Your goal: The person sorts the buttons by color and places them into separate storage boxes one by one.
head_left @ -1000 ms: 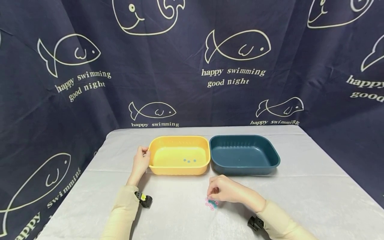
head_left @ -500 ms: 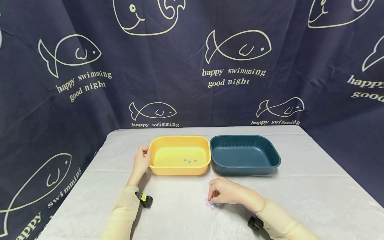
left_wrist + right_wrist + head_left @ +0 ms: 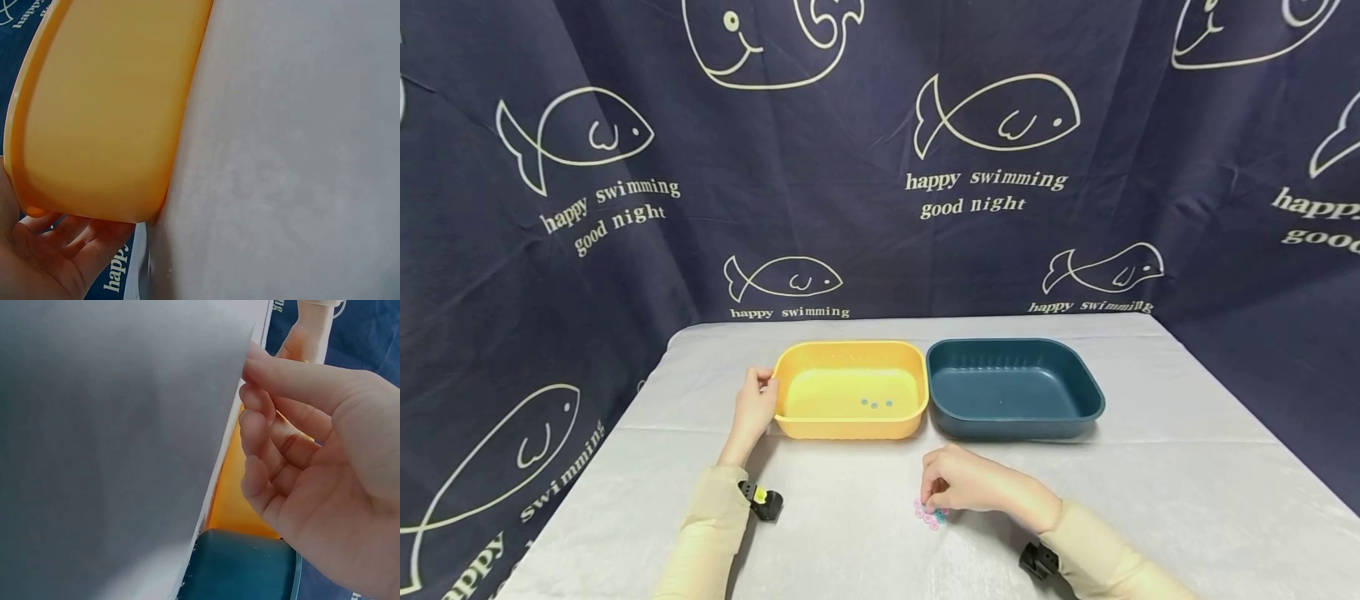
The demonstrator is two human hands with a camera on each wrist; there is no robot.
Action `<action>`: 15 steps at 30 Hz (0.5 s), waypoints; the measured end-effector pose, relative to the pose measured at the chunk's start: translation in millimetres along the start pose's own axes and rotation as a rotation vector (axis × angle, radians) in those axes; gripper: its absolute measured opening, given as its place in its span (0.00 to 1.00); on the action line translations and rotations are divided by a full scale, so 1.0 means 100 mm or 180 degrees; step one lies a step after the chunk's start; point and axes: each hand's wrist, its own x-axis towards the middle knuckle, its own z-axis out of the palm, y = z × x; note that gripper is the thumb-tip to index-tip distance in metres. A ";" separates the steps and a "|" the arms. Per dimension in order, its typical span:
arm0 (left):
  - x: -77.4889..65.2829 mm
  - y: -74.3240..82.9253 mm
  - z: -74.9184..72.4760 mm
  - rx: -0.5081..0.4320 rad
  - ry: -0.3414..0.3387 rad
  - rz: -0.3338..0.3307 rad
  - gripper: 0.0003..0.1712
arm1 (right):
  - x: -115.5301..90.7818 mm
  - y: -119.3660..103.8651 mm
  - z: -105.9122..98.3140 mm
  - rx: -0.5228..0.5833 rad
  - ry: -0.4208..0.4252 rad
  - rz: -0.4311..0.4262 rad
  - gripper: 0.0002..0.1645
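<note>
My left hand (image 3: 756,408) holds the left end of a yellow plastic basin (image 3: 850,429). In the left wrist view its fingers lie against the basin's end wall. Three small blue-grey discs (image 3: 874,406) lie on the basin floor. My right hand (image 3: 970,479) reaches down to a little cluster of pink discs (image 3: 918,512) and teal discs (image 3: 940,517) on the table. Thumb and index finger pinch at the cluster's edge, with a bluish bit showing at their tips. The fingers cover part of the cluster, and the discs are too small to make out closely.
A dark teal basin (image 3: 1015,427) stands right beside the yellow one, their ends touching. Both sit on a table with a pale grey cloth (image 3: 842,517). A navy curtain (image 3: 880,233) with fish drawings hangs behind and at the sides.
My right fingertips have dropped slightly lower and to the right onto the cluster, hiding some teal discs that showed earlier. The left hand and both basins keep their places.
</note>
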 end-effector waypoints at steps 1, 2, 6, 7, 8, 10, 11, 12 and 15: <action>0.00 0.00 0.00 0.0002 -0.0003 0.0000 0.15 | 0.00 0.00 0.00 0.0000 0.0000 0.0004 0.03; 0.00 0.00 0.00 -0.0005 -0.0006 -0.0010 0.15 | 0.00 0.00 0.00 0.0006 0.0001 0.0010 0.03; 0.00 -0.01 0.00 -0.0017 -0.0008 -0.0019 0.15 | 0.00 0.00 0.01 0.0017 0.0033 0.0002 0.05; 0.00 -0.01 0.01 -0.0019 -0.0007 -0.0026 0.14 | -0.01 0.00 0.01 0.0021 0.0039 -0.0001 0.06; 0.00 -0.01 0.01 -0.0018 -0.0008 -0.0033 0.14 | -0.01 0.00 0.01 0.0014 0.0049 -0.0016 0.06; 0.00 -0.01 0.01 -0.0006 -0.0012 -0.0031 0.14 | -0.01 0.00 0.02 -0.0008 0.0068 -0.0061 0.07; 0.00 -0.01 0.01 -0.0003 -0.0011 -0.0028 0.14 | -0.01 0.01 0.02 -0.0018 0.0079 -0.0087 0.07; 0.00 0.00 0.01 -0.0001 -0.0010 -0.0029 0.14 | -0.02 0.01 0.01 -0.0018 0.0090 -0.0108 0.07; 0.00 0.00 0.01 0.0010 -0.0008 -0.0029 0.14 | -0.02 0.02 0.01 0.0014 0.0109 -0.0147 0.08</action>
